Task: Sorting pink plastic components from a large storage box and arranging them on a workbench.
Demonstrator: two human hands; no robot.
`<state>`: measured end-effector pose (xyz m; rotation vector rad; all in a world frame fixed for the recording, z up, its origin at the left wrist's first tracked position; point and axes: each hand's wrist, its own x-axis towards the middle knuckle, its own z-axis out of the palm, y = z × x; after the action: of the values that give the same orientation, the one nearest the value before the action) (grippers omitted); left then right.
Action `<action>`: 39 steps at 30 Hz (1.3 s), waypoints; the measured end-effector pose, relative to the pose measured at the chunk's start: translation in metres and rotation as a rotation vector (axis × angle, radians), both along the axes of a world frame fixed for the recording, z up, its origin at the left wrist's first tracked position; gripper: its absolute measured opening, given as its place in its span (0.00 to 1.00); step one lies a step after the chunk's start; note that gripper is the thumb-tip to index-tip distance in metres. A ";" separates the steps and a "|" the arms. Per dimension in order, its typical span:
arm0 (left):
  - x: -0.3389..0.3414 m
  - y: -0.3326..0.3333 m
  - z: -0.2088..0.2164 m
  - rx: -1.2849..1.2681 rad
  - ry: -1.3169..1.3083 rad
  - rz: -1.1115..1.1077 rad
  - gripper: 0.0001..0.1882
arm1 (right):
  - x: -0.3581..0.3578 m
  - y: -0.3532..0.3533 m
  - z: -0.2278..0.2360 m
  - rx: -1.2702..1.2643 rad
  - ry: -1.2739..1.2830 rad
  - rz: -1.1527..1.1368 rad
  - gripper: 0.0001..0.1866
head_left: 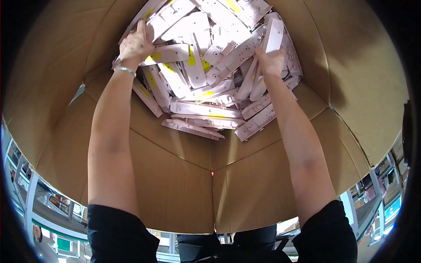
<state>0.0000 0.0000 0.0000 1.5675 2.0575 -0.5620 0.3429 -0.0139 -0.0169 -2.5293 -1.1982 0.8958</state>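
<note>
At the lower left stood a pale grey metal post, near a long whitish rail with a green edge (curved, like everything near the rim). Below the rail showed a green rectangular panel, with a person partly visible farther left. At the lower right, a whitish metal post stood near a bright blue panel.
</note>
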 end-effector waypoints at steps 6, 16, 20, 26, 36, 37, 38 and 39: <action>-0.016 -0.019 0.036 0.355 -0.499 0.124 0.30 | -0.021 0.009 0.082 -0.065 0.380 0.085 0.32; 0.008 0.009 0.014 -0.074 -0.404 -0.228 0.46 | -0.124 0.151 0.041 -0.049 0.023 1.035 0.43; 0.009 -0.045 0.003 0.026 -0.521 -0.558 0.43 | -0.164 0.131 0.037 -0.076 0.188 0.938 0.46; 0.064 -0.081 0.024 -0.187 -0.494 -0.628 0.21 | -0.160 0.086 0.000 -0.194 0.150 0.906 0.55; 0.076 -0.095 0.044 -0.414 -0.583 -0.485 0.32 | -0.074 0.047 0.082 -0.123 0.219 0.722 0.49; 0.073 -0.094 0.047 -0.387 -0.596 -0.472 0.32 | -0.055 0.042 0.097 -0.095 0.258 0.703 0.49; 0.071 -0.091 0.049 -0.384 -0.602 -0.477 0.32 | -0.033 0.033 0.098 -0.022 0.302 0.614 0.47; 0.069 -0.086 0.052 -0.328 -0.602 -0.420 0.31 | -0.013 0.020 0.095 0.048 0.343 0.523 0.46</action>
<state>0.0688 -0.0857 0.0525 1.7047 1.1424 -0.4639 0.3301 0.0060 0.0780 -1.9331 -1.7549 1.3240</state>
